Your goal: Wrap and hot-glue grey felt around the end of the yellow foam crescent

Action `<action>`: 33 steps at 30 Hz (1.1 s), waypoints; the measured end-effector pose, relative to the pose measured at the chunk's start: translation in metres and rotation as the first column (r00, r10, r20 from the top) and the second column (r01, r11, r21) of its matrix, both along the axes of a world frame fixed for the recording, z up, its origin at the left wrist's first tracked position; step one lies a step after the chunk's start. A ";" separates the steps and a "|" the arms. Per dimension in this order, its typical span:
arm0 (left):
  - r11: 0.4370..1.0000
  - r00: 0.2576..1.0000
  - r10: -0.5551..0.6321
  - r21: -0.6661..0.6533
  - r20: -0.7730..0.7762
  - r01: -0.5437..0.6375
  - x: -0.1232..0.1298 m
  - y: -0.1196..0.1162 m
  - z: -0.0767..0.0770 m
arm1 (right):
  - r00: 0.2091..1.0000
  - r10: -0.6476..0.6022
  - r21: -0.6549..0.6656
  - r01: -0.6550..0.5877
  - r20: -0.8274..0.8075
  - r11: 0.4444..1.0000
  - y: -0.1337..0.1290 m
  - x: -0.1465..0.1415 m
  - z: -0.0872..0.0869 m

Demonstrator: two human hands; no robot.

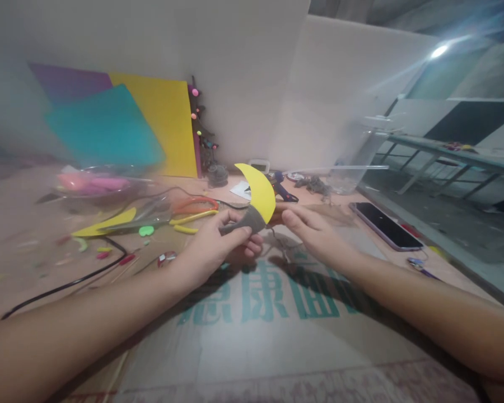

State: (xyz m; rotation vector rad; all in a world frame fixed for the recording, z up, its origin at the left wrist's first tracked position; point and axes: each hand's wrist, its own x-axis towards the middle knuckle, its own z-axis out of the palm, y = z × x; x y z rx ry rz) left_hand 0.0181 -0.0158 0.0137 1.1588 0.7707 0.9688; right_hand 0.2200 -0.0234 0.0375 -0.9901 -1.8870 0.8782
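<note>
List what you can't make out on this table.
All in the head view:
Dark grey curved piece: partly covered by the left hand.
Dark blue handled tool: partly behind the yellow paper crescent.
Right hand: fingertip contact unclear, dim and blurred.
Rounded pink lumps: edges blurred.

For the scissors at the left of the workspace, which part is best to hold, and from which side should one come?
The scissors are probably best gripped by the orange handle loop and yellow handle loop, coming from the right: both loops face that way, near the left hand, while the blades point left, away from it.
</note>
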 end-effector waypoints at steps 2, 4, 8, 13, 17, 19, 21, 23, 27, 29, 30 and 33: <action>1.000 1.000 -0.004 0.006 -0.003 0.004 0.000 0.001 0.000 | 0.996 0.008 -0.140 -0.021 -0.094 0.990 -0.003 -0.006 -0.007; 1.000 1.000 -0.016 0.005 -0.024 0.017 0.001 0.002 -0.001 | 0.990 -0.045 -0.249 0.010 -0.136 0.969 -0.007 -0.010 -0.011; 0.997 0.992 -0.060 0.049 -0.116 0.066 0.000 0.001 -0.001 | 0.987 -0.132 -0.283 0.100 -0.095 0.954 -0.010 -0.011 -0.012; 0.975 0.940 -0.006 0.206 -0.341 0.081 -0.002 -0.002 0.001 | 0.994 -0.098 -0.247 0.082 -0.051 0.966 -0.009 -0.008 -0.013; 0.957 0.913 0.108 0.289 -0.393 0.011 -0.004 0.000 0.002 | 0.996 -0.083 -0.107 0.085 0.023 0.991 -0.008 -0.007 -0.015; 0.945 0.903 0.147 0.326 -0.403 -0.008 -0.005 0.002 0.000 | 0.987 -0.142 0.011 0.142 0.073 0.990 -0.007 -0.006 -0.015; 0.949 0.912 0.131 0.314 -0.388 -0.003 -0.006 0.004 -0.003 | 0.968 -0.212 0.139 0.194 0.134 0.971 -0.007 -0.005 -0.016; 0.956 0.925 0.106 0.292 -0.365 0.005 -0.007 0.005 -0.005 | 0.947 -0.241 0.283 0.176 0.211 0.943 -0.008 -0.003 -0.017; 0.940 0.899 0.143 0.342 -0.413 0.007 -0.007 0.002 -0.004 | 0.898 -0.217 0.556 -0.036 0.382 0.831 -0.011 0.001 -0.021; 0.929 0.882 0.156 0.369 -0.444 0.022 -0.007 0.000 -0.002 | 0.868 -0.234 0.627 -0.108 0.437 0.771 -0.013 0.003 -0.020; 0.925 0.877 0.158 0.379 -0.455 0.031 -0.007 0.000 -0.001 | 0.853 -0.252 0.656 -0.131 0.457 0.743 -0.014 0.003 -0.018; 0.920 0.868 0.144 0.386 -0.474 0.058 -0.007 0.000 0.001 | 0.791 -0.308 0.731 -0.240 0.528 0.639 -0.017 0.004 -0.009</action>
